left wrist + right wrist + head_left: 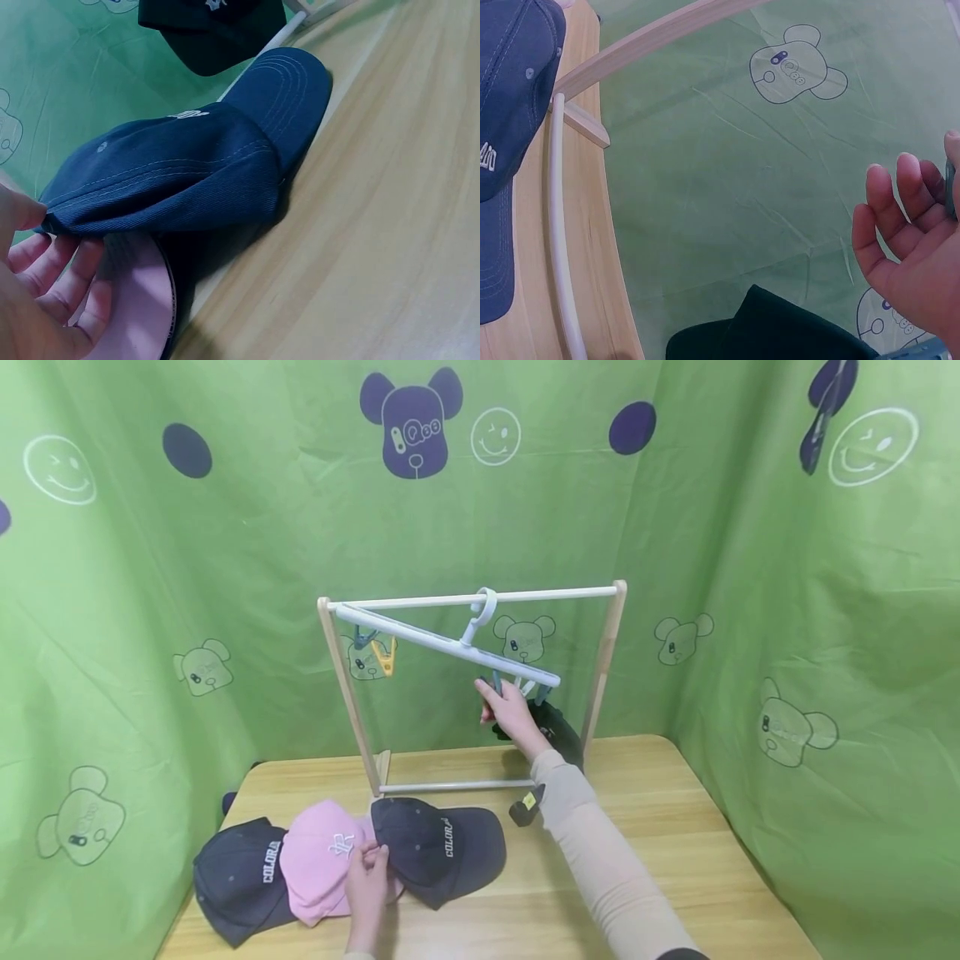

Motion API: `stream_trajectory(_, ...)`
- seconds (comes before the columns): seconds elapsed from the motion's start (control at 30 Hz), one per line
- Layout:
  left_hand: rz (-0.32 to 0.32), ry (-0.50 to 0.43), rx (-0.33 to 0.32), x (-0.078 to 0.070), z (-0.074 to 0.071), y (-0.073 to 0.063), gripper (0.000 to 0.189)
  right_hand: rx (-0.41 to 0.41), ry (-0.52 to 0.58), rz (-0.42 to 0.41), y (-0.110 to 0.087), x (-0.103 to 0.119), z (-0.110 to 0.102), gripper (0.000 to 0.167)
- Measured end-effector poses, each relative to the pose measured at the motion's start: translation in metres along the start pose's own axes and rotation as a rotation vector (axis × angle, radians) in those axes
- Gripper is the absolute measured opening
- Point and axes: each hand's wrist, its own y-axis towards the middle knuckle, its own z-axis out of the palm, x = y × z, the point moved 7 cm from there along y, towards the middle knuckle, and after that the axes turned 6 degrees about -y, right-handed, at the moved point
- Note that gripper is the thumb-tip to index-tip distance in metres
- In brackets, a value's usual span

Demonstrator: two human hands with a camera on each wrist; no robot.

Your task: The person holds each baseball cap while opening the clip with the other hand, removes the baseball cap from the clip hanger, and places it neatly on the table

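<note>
My left hand (367, 883) pinches the back edge of a navy baseball cap (414, 841), which lies over part of a pink cap (318, 864). In the left wrist view the thumb and fingers (67, 281) grip the navy cap's rim (161, 180). Up at the light blue hanger (420, 633), my right hand (517, 717) pinches a blue-grey clothespin (497, 680). The hanger hangs tilted, its right end low. From that end a black cap (561, 739) hangs beside the right hand, partly behind the forearm.
A rack with a white top rail (555, 596) and wooden posts (347, 685) stands on the wooden table (675, 843). A yellow clip (385, 657) and a dark blue clip (364, 637) hang at the hanger's left. Another navy cap (242, 868) lies left of the pink one.
</note>
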Motion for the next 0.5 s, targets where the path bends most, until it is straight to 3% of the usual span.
stream_trajectory(0.2, -0.014, -0.024, 0.01, -0.0006, -0.0027, 0.0019, 0.03, -0.01, 0.023, -0.007, -0.0016, -0.0038, -0.0022, 0.036)
stream_trajectory(0.5, 0.058, -0.097, -0.029, -0.0098, -0.0074, 0.0025, 0.027, -0.011, 0.023, -0.002, -0.0028, -0.0099, -0.0066, 0.036)
